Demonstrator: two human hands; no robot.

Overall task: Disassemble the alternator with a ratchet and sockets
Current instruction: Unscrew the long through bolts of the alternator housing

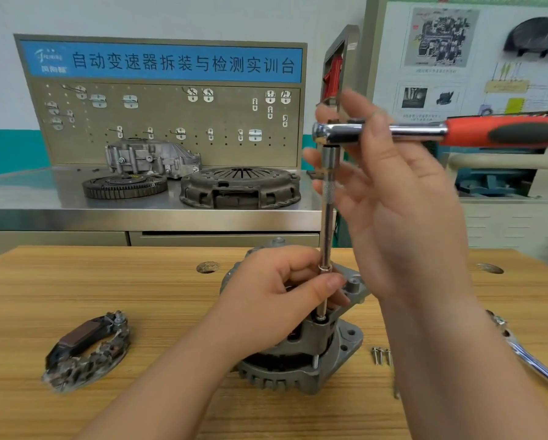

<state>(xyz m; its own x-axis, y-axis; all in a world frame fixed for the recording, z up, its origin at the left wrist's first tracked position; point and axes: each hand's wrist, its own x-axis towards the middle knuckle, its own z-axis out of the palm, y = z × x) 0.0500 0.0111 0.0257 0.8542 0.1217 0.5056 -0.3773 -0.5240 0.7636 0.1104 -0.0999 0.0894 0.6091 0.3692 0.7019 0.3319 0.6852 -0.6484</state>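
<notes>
The grey alternator (301, 366) stands on end in the middle of the wooden table (133, 300). A long chrome extension bar (329, 198) rises straight up from its top edge. On top of the bar sits the ratchet (418, 131), level, with its red and black handle pointing right. My left hand (275, 300) pinches the lower end of the bar just above the alternator and hides the socket there. My right hand (402, 198) holds the ratchet's head, thumb across the front of the shaft, the other fingers spread behind and to the left.
A removed dark rectifier part (87, 350) lies at the left of the table. Three small screws (381, 355) and a chrome wrench (532, 360) lie to the right. Behind, a steel bench (44, 198) carries a flywheel (125, 185), a clutch cover (241, 187) and a pegboard.
</notes>
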